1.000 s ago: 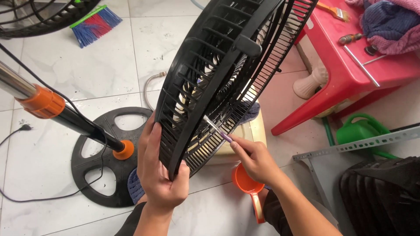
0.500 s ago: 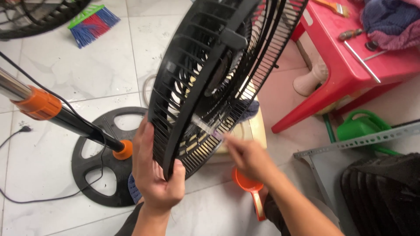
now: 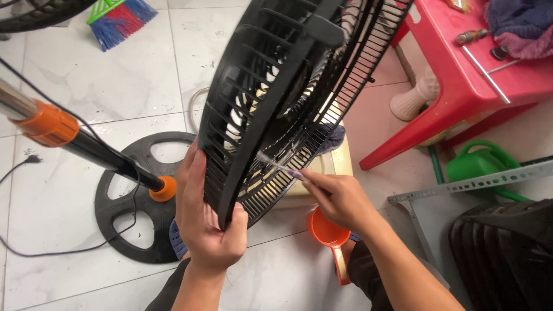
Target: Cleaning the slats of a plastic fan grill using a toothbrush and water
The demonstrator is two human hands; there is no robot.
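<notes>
- Since the earlier frames, the fan guard has tipped further toward the upper centre of the frame, and our left hand has shifted its grip lower on the rim, near the bottom centre.
- Our right hand has slid slightly toward the right of centre, and the brush head now lies against the lower grille bars rather than deeper between them.
- We hold the fan guard tilted on edge; it fills the upper middle of the frame, with its lower rim clamped between the thumb and curled fingers of the left hand.
- We pinch a small toothbrush between the thumb and fingertips of the right hand; its bristles touch the grille just right of the left hand.
- For good work, we judge that the left hand should keep the rim steady while the brush runs along each bar, not across it.
- We advise short strokes and turning the guard in steps, so that each section comes under the brush.
- An orange scoop lies on the tiled floor just below the right hand.
- At the left of the frame stand the fan pole and its round black base; a red plastic table stands at the upper right.
</notes>
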